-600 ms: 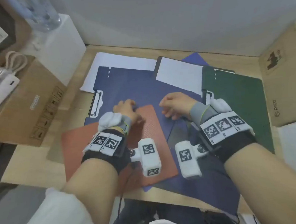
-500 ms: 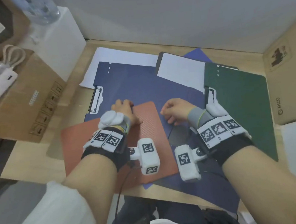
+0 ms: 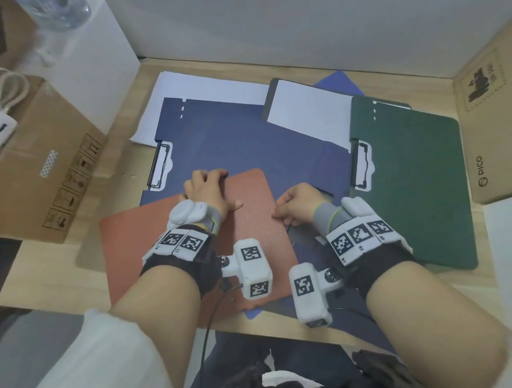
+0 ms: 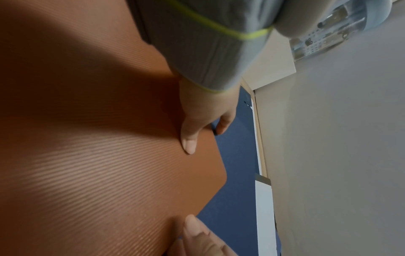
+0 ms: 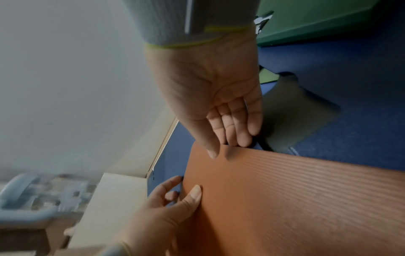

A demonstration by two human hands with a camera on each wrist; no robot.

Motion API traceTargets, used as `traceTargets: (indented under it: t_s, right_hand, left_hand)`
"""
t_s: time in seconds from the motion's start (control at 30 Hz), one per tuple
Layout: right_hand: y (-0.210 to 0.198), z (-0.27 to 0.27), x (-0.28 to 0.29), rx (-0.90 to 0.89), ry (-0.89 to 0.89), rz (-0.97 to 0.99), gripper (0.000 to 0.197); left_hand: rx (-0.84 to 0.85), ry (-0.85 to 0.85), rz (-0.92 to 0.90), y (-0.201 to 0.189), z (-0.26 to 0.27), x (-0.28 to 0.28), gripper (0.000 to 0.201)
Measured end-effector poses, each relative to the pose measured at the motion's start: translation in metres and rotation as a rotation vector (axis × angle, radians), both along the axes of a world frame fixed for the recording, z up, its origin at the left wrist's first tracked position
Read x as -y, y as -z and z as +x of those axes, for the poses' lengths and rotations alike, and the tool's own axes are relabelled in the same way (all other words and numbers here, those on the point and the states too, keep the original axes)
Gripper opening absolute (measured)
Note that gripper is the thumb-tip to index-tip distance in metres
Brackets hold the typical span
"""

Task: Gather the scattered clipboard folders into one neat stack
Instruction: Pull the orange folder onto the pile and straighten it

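An orange ribbed folder (image 3: 251, 224) (image 4: 87, 155) (image 5: 285, 199) lies at the near middle, on top of a dark blue clipboard folder (image 3: 229, 135) (image 4: 236, 155) (image 5: 350, 69). My left hand (image 3: 206, 188) (image 4: 189, 143) (image 5: 166, 204) pinches its far edge, thumb on top. At the folder's right edge my right hand (image 3: 297, 203) (image 5: 219, 104) (image 4: 201, 237) grips it, thumb on top and fingers curled at the edge. A green clipboard folder (image 3: 414, 182) (image 5: 306, 20) lies to the right. A black clipboard with white paper (image 3: 306, 111) sits behind.
Cardboard boxes flank the wooden table, one on the left (image 3: 34, 167) and one on the right (image 3: 497, 116). A white box (image 3: 87, 54) stands at the back left by the wall. A loose white sheet (image 3: 199, 91) lies under the blue folder's far edge.
My right hand has come in from the blue folder to the orange folder's right edge and taken hold of it. The left hand stays on the far edge.
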State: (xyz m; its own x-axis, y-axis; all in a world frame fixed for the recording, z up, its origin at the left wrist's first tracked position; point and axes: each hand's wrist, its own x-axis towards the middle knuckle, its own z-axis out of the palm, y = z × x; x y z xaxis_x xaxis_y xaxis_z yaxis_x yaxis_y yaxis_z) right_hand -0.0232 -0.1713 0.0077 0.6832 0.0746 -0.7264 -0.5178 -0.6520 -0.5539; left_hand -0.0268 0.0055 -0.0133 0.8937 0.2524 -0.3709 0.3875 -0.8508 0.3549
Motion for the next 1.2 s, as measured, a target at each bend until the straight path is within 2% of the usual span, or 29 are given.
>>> traceTargets:
  t_s: [0.1, 0.27, 0.33, 0.43, 0.5, 0.6, 0.73, 0.83, 0.97, 1.1, 1.2]
  right_hand:
    - [0.001, -0.003, 0.001, -0.02, 0.067, 0.059, 0.018]
    - [0.004, -0.005, -0.005, 0.0, 0.095, 0.035, 0.021]
    - [0.006, -0.007, -0.008, 0.014, 0.099, 0.012, 0.022]
    - [0.006, -0.012, -0.009, -0.009, 0.081, -0.06, 0.01]
    - [0.007, -0.017, -0.006, -0.068, 0.089, -0.088, 0.014]
    - [0.007, -0.019, 0.003, -0.12, 0.158, -0.063, 0.019]
    - [0.007, -0.018, 0.012, -0.071, 0.117, -0.047, 0.034]
    - [0.0, -0.016, 0.017, -0.027, 0.151, -0.015, 0.035]
    - [-0.029, 0.002, 0.027, -0.067, 0.13, 0.091, 0.02]
    - [-0.064, 0.025, 0.035, 0.002, 0.205, 0.203, 0.018]
    - [-0.081, 0.037, 0.035, 0.062, 0.317, 0.291, 0.015]
  left_hand:
    - [0.011, 0.01, 0.002, 0.001, -0.004, 0.001, 0.065]
    - [-0.028, 0.024, 0.009, 0.001, 0.001, 0.004, 0.039]
    - [-0.017, 0.023, 0.016, 0.002, 0.002, 0.003, 0.046]
    - [0.026, 0.02, 0.036, 0.005, 0.002, 0.003, 0.063]
    - [0.04, 0.034, 0.046, 0.005, 0.003, 0.005, 0.069]
    - [0.055, 0.051, 0.062, 0.006, 0.006, 0.007, 0.07]
    - [0.065, 0.069, 0.071, 0.006, 0.006, 0.009, 0.069]
    - [0.05, 0.109, 0.054, -0.002, 0.008, 0.013, 0.063]
    - [-0.053, 0.175, -0.023, -0.027, 0.024, 0.016, 0.063]
    - [-0.189, 0.286, -0.075, -0.072, 0.045, 0.019, 0.087]
    - [-0.206, 0.473, -0.139, -0.097, 0.047, 0.031, 0.102]
